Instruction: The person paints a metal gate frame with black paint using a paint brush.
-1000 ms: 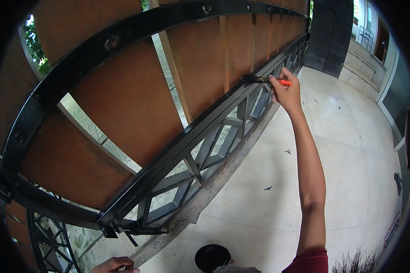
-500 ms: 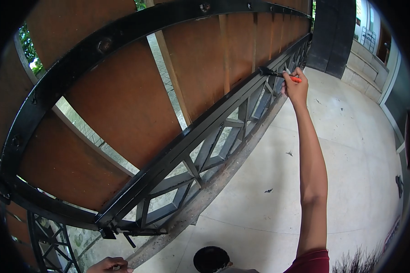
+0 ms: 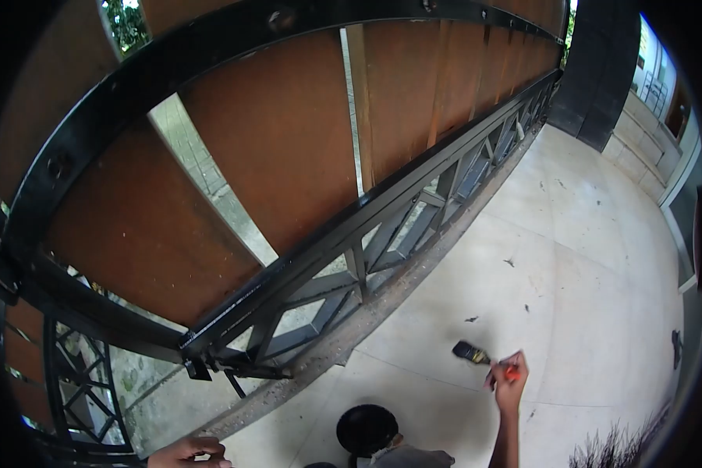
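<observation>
My right hand [image 3: 510,379] grips the orange handle of a paintbrush [image 3: 471,353], low on the right over the pale floor. The bristles look black and point left, apart from the gate. Below and to the left stands a round container [image 3: 366,430] with a black inside. At the bottom left edge, my left hand [image 3: 187,452] has its fingers curled; whether anything is in them does not show. The metal gate [image 3: 320,236] with black bars and brown panels [image 3: 281,148] runs diagonally across the view.
A stone kerb [image 3: 320,356] lies beneath the gate's lattice. The tiled floor [image 3: 585,296] carries scattered dark flakes. Behind, a dark pillar [image 3: 597,70] meets light steps [image 3: 639,144]. Grey cloth [image 3: 413,457] shows beside the container.
My right hand has drawn the paintbrush away from the gate's lower rail, down and back toward me near the container. The view has shifted a little left. My left hand stays low.
</observation>
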Demonstrator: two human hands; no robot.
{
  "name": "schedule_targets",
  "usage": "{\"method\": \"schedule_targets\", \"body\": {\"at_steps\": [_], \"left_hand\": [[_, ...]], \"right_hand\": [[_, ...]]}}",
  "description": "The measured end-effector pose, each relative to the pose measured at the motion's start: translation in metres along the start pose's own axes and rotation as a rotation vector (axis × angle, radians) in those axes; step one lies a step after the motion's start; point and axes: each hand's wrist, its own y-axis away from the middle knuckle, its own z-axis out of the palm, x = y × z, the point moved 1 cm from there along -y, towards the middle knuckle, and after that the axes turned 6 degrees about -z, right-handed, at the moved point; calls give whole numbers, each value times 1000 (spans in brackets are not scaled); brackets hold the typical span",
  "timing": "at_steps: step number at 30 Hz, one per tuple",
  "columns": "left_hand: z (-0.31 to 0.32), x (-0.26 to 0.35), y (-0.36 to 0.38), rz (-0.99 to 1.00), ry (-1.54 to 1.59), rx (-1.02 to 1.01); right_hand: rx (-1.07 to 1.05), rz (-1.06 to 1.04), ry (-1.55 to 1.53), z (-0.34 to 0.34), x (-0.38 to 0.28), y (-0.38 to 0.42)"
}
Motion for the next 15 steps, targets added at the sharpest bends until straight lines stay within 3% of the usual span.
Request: {"method": "schedule_targets", "body": {"at_steps": [1, 2, 6, 7, 9, 12, 14, 15], "left_hand": [[5, 0, 6, 195, 2, 133], [5, 2, 5, 222, 18, 116], [-12, 17, 3, -16, -222, -346], [-11, 15, -2, 6, -232, -351], [-3, 11, -34, 621, 237, -603], [31, -57, -92, 352, 78, -633], [69, -93, -135, 11, 321, -549], [90, -107, -151, -15, 446, -526]], "right_hand": [[18, 69, -53, -6, -3, 26], [15, 108, -110, -13, -2, 48], [-28, 188, -183, -3, -21, 95], [-51, 194, -207, 2, -28, 100], [-94, 159, -179, 11, -41, 105], [-137, 100, -147, 7, -64, 116], [-123, 94, -131, 3, -79, 128], [-99, 86, -111, -3, -81, 136]]}}
